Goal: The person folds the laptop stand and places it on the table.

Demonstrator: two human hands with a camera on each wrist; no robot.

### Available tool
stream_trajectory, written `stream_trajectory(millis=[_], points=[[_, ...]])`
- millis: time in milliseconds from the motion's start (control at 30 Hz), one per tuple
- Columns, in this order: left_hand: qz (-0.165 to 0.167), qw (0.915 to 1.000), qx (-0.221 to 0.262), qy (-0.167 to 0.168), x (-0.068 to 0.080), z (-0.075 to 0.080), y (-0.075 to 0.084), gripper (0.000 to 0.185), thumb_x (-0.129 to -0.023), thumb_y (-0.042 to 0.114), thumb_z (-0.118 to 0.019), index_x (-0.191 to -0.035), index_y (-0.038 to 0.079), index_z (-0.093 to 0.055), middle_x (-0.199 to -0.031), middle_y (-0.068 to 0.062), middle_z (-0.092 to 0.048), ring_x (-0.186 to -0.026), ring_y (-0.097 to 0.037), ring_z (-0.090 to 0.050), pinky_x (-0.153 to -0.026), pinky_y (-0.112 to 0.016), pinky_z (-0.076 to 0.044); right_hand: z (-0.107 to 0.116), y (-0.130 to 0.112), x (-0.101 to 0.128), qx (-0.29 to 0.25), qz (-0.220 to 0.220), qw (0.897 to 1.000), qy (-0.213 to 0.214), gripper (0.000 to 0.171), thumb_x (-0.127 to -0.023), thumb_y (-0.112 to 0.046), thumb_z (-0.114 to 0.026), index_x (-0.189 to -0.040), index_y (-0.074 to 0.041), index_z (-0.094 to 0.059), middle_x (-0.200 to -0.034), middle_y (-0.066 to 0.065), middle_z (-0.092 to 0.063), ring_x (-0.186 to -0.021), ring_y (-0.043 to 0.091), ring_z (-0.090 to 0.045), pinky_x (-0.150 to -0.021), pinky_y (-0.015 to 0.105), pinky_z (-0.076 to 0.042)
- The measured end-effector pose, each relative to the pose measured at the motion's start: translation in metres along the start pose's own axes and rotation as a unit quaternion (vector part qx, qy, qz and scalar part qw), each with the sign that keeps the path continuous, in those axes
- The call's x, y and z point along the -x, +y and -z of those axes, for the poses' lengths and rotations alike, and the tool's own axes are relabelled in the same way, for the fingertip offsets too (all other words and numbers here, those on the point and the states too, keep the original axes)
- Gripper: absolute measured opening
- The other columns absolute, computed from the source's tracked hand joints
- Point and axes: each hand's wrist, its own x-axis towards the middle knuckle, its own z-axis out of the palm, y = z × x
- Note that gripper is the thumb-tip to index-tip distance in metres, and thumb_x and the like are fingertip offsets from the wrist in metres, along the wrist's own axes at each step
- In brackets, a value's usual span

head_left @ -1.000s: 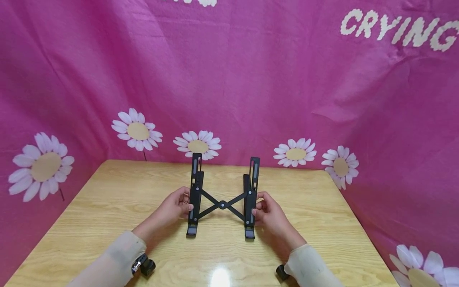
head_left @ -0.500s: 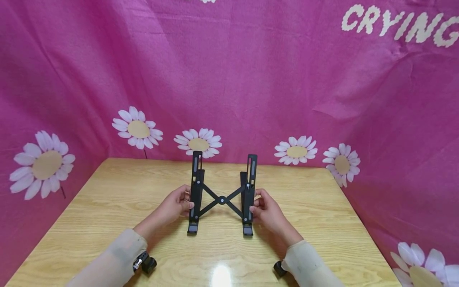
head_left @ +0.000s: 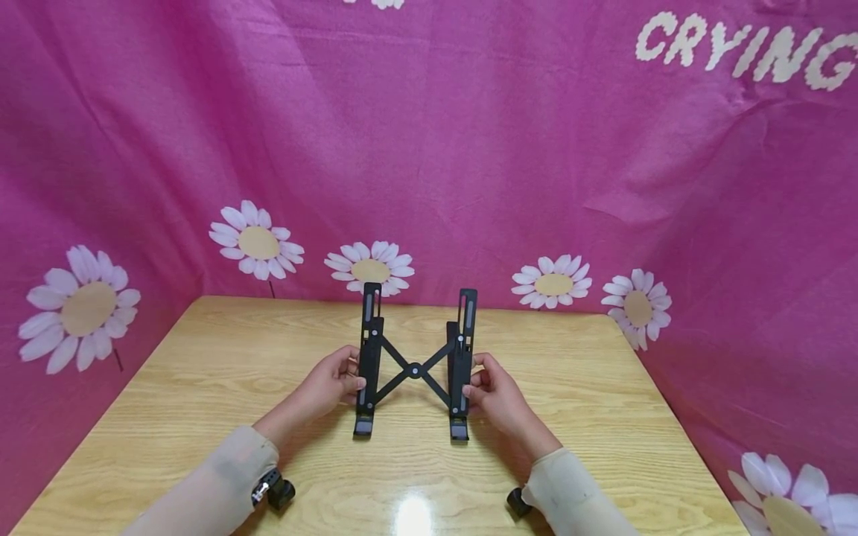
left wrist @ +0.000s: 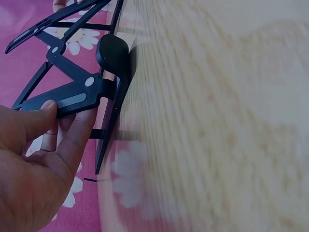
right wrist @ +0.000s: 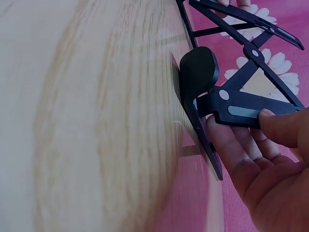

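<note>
A black folding laptop stand (head_left: 415, 371) stands on the table, its two side rails joined by an X-shaped brace with a round pivot in the middle. My left hand (head_left: 338, 378) grips the left rail near its lower part; in the left wrist view the thumb of that hand (left wrist: 43, 154) lies on the rail's grey pad, fingers beneath. On the opposite side my right hand (head_left: 499, 394) pinches the right rail the same way. The right wrist view shows this hand (right wrist: 270, 164) with its thumb on top and the fingers under the rail. Both front lips point toward me.
The light wooden table (head_left: 570, 447) reaches back to a pink cloth backdrop (head_left: 469, 149) printed with white daisies. The cloth also hangs along the left and right sides. A small black device is strapped at each wrist.
The two rails of the laptop stand have moved closer together, and the brace has become narrower and taller. Both hands have moved slightly inward with the rails, keeping their hold.
</note>
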Motion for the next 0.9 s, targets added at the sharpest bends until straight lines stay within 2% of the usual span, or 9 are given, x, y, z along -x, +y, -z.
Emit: stream_trajectory(millis=[133,367,533,900], points=[[-0.016,0.9997,0.01,-0.016,-0.002,-0.004,-0.002,0.023,-0.098,-0.01,-0.056,-0.119,-0.002,-0.052,-0.099,-0.018,-0.064,-0.082,-0.023,-0.07,-0.073,-0.046,-0.063,0.0,0.001,0.0,-0.008,0.002,1.0,0.002,0.035,-0.097,0.01,-0.06,-0.124,-0.011,-0.054,-0.093,0.018,-0.063,-0.077,0.027,-0.069,-0.069,0.045,-0.064],[-0.002,0.9998,0.017,-0.005,-0.005,-0.011,-0.002,0.023,-0.098,-0.011,-0.056,-0.119,-0.002,-0.053,-0.099,-0.018,-0.064,-0.081,-0.022,-0.069,-0.073,-0.045,-0.063,0.0,-0.001,0.003,-0.012,0.006,1.0,0.003,0.036,-0.097,0.01,-0.06,-0.126,-0.01,-0.054,-0.095,0.019,-0.061,-0.078,0.026,-0.068,-0.068,0.046,-0.064],[-0.006,0.9997,0.022,-0.002,-0.004,-0.013,0.0,0.024,-0.098,-0.012,-0.055,-0.121,-0.006,-0.052,-0.096,-0.018,-0.063,-0.078,-0.021,-0.068,-0.072,-0.046,-0.063,0.0,-0.003,0.003,-0.01,0.0,1.0,0.004,0.036,-0.098,0.009,-0.06,-0.127,-0.011,-0.054,-0.096,0.019,-0.062,-0.079,0.027,-0.068,-0.069,0.046,-0.064],[-0.009,0.9998,0.016,0.001,-0.005,-0.016,0.0,0.024,-0.099,-0.01,-0.055,-0.122,-0.004,-0.053,-0.101,-0.02,-0.063,-0.082,-0.022,-0.068,-0.072,-0.045,-0.063,-0.007,-0.003,-0.001,-0.008,0.001,1.0,-0.005,0.036,-0.097,0.009,-0.061,-0.126,-0.012,-0.054,-0.093,0.017,-0.062,-0.078,0.025,-0.068,-0.068,0.044,-0.064]])
